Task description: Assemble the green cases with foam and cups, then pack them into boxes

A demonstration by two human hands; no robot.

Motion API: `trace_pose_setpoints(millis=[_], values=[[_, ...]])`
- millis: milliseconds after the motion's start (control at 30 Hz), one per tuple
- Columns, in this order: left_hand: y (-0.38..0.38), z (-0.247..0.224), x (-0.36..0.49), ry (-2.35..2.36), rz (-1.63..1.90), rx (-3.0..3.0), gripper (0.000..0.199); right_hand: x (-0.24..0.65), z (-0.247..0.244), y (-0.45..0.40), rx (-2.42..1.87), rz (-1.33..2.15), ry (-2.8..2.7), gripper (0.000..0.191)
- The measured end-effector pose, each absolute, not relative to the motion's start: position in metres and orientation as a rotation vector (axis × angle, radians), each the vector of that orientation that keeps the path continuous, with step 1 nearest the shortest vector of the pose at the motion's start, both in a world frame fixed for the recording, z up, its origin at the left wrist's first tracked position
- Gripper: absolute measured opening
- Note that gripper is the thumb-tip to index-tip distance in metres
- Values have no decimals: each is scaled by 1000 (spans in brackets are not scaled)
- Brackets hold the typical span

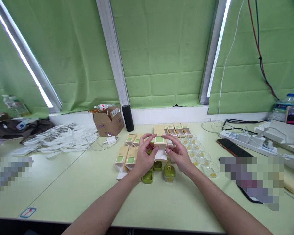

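Between my two hands is a small kraft-paper box with a green window, its pale flap open toward me. My left hand grips its left side, fingertips at the upper edge. The fingers of my right hand close on its right side. Just below stands a clear container with a green lid, yellow inside its base. Beside it lie green lids, partly hidden by my left hand. More kraft boxes with open flaps stand to the left. Several clear containers with yellow spots are to the right.
A row of kraft boxes stands behind. Farther back are a brown carton and a black cylinder. White straps are heaped at left. A phone and a power strip with cables lie at right.
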State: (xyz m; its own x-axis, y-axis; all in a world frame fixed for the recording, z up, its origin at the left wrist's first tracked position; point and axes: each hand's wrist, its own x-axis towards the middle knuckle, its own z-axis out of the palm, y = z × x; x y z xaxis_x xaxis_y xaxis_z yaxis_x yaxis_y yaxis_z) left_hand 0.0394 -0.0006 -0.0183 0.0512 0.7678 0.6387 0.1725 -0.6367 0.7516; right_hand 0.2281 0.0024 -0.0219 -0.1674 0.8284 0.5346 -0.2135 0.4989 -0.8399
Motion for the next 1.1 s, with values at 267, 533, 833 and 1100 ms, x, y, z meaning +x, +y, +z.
trace_pose_setpoints(millis=[267, 533, 833, 1100], values=[[0, -19, 40, 924, 1619, 1850, 44, 229, -21, 3, -586, 1032, -1438, 46], [-1, -20, 41, 924, 1608, 1833, 45, 227, -20, 4, -656, 964, -1448, 47], [-3, -18, 42, 951, 1609, 1869, 43, 223, -19, 2, -678, 986, -1430, 40], [-5, -17, 41, 960, 1579, 1865, 44, 222, -25, 5, -710, 943, -1445, 40]])
